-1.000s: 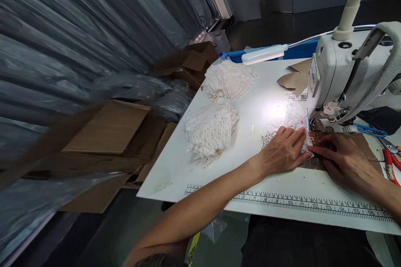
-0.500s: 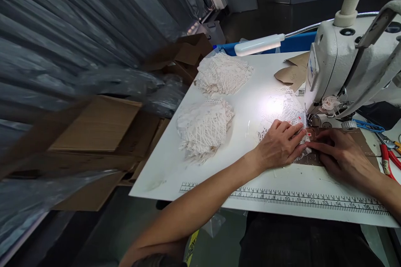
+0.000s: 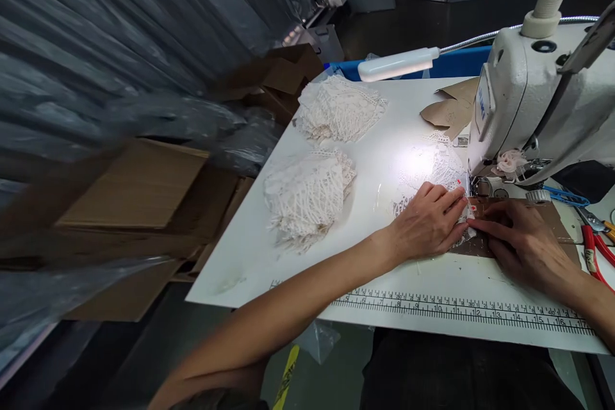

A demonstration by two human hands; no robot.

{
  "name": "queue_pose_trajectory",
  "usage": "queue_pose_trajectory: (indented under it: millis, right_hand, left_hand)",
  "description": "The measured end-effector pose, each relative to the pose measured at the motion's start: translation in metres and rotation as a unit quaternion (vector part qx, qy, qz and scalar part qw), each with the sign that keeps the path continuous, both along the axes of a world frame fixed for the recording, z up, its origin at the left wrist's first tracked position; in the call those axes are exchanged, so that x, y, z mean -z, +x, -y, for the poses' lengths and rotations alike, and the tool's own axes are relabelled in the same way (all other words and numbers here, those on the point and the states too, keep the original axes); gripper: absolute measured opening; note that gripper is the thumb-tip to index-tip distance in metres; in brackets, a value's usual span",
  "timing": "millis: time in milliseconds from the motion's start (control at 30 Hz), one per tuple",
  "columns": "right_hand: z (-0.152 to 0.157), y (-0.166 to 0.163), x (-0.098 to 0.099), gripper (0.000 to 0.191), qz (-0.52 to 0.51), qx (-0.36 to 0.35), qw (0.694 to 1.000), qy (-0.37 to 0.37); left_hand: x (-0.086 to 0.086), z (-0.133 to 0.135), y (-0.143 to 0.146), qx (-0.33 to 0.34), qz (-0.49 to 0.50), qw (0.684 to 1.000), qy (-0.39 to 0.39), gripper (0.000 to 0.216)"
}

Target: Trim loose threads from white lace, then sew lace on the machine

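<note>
A piece of white lace (image 3: 441, 163) lies under the lamp's glare, its right side by the needle area of the sewing machine (image 3: 519, 90). My left hand (image 3: 432, 218) rests on the lace, fingers stretched out and pressing it against the table. Close beside it, my right hand (image 3: 523, 243) has its fingers drawn together in a pinch at the lace's near edge, over a brown plate (image 3: 480, 245). The index fingertip of that hand almost meets my left thumb. Small red marks show near the presser foot.
Two stacks of white lace, a far one (image 3: 339, 107) and a nearer one (image 3: 307, 195), stand on the white table (image 3: 240, 256). Brown paper pieces (image 3: 451, 109) lie behind. Red-handled pliers (image 3: 593, 253) are at the right. Cardboard boxes (image 3: 134, 186) stand left of the table.
The view has shifted slightly, so the table's left part appears further left. Both hands keep nearly the same place on the lace.
</note>
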State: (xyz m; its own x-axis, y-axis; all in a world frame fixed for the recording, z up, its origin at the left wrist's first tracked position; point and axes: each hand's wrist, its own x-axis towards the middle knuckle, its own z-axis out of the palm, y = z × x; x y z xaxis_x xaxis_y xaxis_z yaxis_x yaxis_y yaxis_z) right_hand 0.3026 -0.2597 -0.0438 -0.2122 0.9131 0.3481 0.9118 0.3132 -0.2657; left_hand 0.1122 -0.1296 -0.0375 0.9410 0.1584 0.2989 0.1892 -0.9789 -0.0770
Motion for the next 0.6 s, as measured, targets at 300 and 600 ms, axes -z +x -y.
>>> queue_pose_trajectory:
  millis: [300,600]
  right_hand:
    - [-0.01,-0.004,-0.003,0.036,0.02,0.03,0.999,0.026]
    - [-0.01,-0.005,-0.003,0.035,0.029,0.027,0.999,0.037]
  left_hand:
    - [-0.01,-0.027,0.008,0.054,-0.01,0.998,-0.013,0.04]
    - [0.0,-0.022,0.004,0.037,0.023,0.998,-0.039,0.043]
